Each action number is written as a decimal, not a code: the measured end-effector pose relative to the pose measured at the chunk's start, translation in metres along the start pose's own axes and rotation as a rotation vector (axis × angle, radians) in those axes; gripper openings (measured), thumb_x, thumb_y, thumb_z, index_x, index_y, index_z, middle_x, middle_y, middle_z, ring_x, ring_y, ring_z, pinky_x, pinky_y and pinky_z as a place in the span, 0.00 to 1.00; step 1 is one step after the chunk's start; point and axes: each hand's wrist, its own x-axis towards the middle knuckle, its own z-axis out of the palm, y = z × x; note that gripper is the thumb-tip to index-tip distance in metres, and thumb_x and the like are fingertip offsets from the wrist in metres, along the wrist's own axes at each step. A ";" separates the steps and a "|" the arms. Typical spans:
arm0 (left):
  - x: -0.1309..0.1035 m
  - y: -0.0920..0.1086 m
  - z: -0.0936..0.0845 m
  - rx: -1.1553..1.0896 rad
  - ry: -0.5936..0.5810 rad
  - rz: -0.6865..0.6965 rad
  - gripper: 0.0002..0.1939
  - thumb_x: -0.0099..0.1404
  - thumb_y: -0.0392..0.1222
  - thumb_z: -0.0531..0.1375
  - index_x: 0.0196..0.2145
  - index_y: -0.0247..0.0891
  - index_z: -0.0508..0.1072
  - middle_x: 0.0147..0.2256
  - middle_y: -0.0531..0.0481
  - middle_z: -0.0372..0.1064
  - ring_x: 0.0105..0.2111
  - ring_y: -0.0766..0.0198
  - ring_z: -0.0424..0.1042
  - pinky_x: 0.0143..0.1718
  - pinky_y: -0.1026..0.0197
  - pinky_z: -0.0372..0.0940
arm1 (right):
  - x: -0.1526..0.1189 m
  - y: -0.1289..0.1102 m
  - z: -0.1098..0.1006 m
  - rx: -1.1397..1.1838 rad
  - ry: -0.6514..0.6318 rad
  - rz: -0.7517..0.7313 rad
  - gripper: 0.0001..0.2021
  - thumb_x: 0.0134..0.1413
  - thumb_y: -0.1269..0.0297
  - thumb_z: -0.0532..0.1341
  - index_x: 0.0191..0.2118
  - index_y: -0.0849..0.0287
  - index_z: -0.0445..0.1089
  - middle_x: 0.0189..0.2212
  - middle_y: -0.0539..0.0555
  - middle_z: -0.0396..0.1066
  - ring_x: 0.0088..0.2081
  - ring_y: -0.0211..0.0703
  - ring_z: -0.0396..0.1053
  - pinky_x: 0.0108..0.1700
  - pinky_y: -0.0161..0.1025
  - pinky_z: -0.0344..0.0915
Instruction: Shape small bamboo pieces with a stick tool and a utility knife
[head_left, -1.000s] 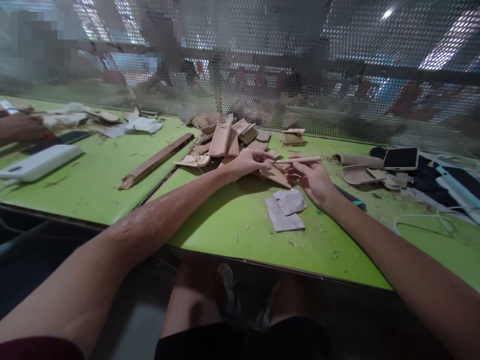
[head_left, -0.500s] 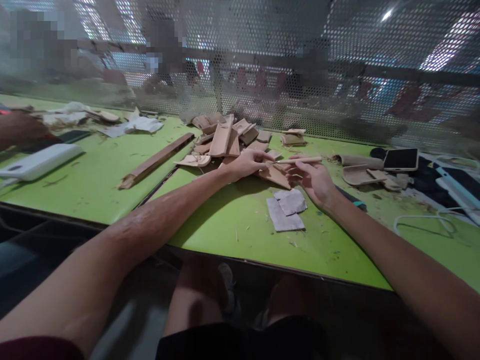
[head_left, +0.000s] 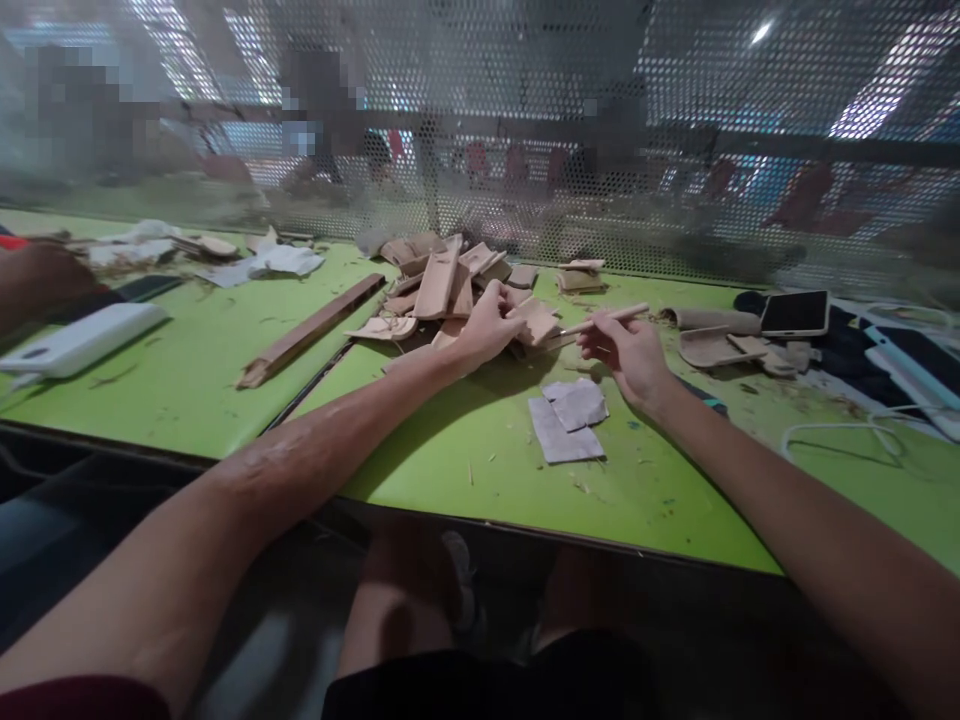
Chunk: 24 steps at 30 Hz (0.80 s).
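Within the right grip [head_left: 628,357], a slim, straight, pale stick [head_left: 634,311].

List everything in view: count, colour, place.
Table: count unclear, green, throughout
Mesh screen: one, grey, back
Heap of wooden pieces: one, tan, centre
Stacked pieces: at least two, tan, right of heap
Slender stick: one, tan, right of heap
Long strip: one, brown, centre left
Flat sheets: at least two, grey, front centre
Dark object: one, teal end, centre right
Curved pieces: several, tan, right
Phone: one, dark, right
Slim device: one, light blue, right edge
Cable: count unclear, white, right
Boxy device: one, white, left
Crumpled sheets: several, white, back left
Neighbour's hand: one, shadowed, left edge
Left hand: one, bare, at heap
Right hand: one, bare, holding slender stick
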 end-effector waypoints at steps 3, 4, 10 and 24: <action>0.001 -0.001 -0.001 0.043 -0.110 0.079 0.10 0.65 0.33 0.61 0.43 0.37 0.65 0.33 0.53 0.63 0.33 0.68 0.63 0.36 0.64 0.63 | 0.003 0.004 -0.002 -0.036 0.016 -0.007 0.13 0.53 0.53 0.72 0.33 0.57 0.75 0.28 0.54 0.77 0.25 0.37 0.70 0.29 0.36 0.72; 0.000 0.000 -0.002 0.068 -0.154 0.121 0.09 0.66 0.35 0.60 0.44 0.37 0.66 0.35 0.52 0.64 0.34 0.67 0.64 0.38 0.64 0.64 | 0.004 0.005 -0.002 -0.049 0.021 -0.005 0.14 0.53 0.52 0.72 0.33 0.57 0.74 0.28 0.54 0.76 0.25 0.37 0.70 0.29 0.36 0.72; -0.007 0.005 -0.005 0.320 -0.487 0.478 0.12 0.60 0.34 0.63 0.44 0.35 0.76 0.53 0.38 0.62 0.53 0.55 0.68 0.57 0.52 0.65 | 0.008 0.012 -0.003 -0.086 0.043 0.008 0.14 0.55 0.52 0.70 0.31 0.57 0.70 0.23 0.51 0.70 0.23 0.37 0.69 0.29 0.36 0.73; -0.004 -0.003 -0.011 0.544 -0.593 0.592 0.22 0.64 0.52 0.67 0.51 0.37 0.77 0.51 0.38 0.69 0.53 0.49 0.65 0.58 0.51 0.60 | 0.015 0.015 -0.008 -0.076 0.068 -0.041 0.12 0.61 0.55 0.67 0.32 0.56 0.70 0.26 0.52 0.72 0.29 0.39 0.73 0.35 0.37 0.74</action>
